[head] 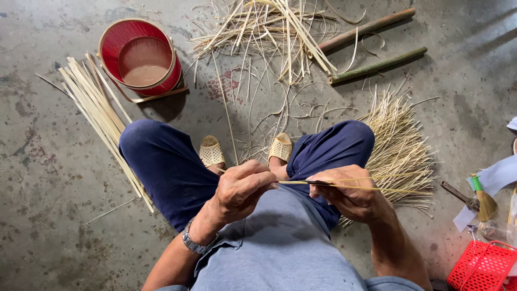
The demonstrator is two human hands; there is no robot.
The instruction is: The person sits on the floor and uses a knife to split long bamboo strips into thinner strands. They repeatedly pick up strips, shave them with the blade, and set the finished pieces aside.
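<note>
While a thin bamboo strip (344,185) is held level above the lap, its near end is pinched in the closed left hand (242,188) — the right hand (350,191) is curled shut around it and a dark blade (318,183). On the floor, a red basket (141,56) stands beside flat bamboo slats (99,113).

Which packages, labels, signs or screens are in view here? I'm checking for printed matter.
No labels, signs or screens show.
White paper sheets: right edge on the floor, blank.
Clear bottle or packet: right edge, too blurred to tell.
Red mesh basket: bottom right corner.
</note>
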